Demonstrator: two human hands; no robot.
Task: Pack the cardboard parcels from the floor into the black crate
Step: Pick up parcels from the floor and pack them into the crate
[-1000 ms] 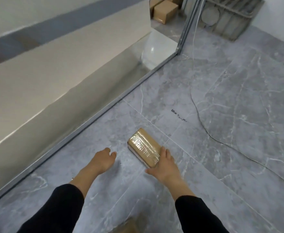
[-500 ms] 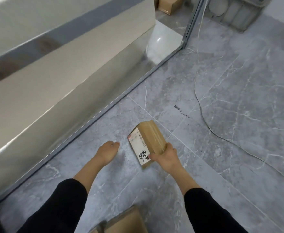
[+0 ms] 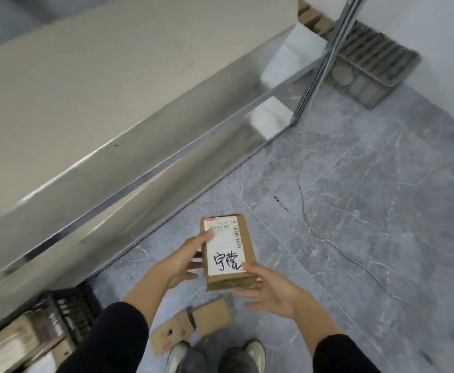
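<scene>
- This looks like a bare storeroom or parcel-sorting room, with grey marble-look floor tiles (image 3: 382, 238) and a plain white wall (image 3: 422, 22).
- There is cardboard all about: a labelled parcel (image 3: 228, 249) with a shipping sticker, flat cardboard packets (image 3: 193, 321) on the floor, and brown boxes (image 3: 314, 20) past the far end of the panel.
- A black crate (image 3: 72, 308) sits at the lower left, and a grey plastic crate (image 3: 368, 65) leans against the wall.
- A large glossy panel (image 3: 113, 103) stands in a metal frame (image 3: 166, 168), and a thin cable (image 3: 328, 232) trails loose across the tiles.
</scene>
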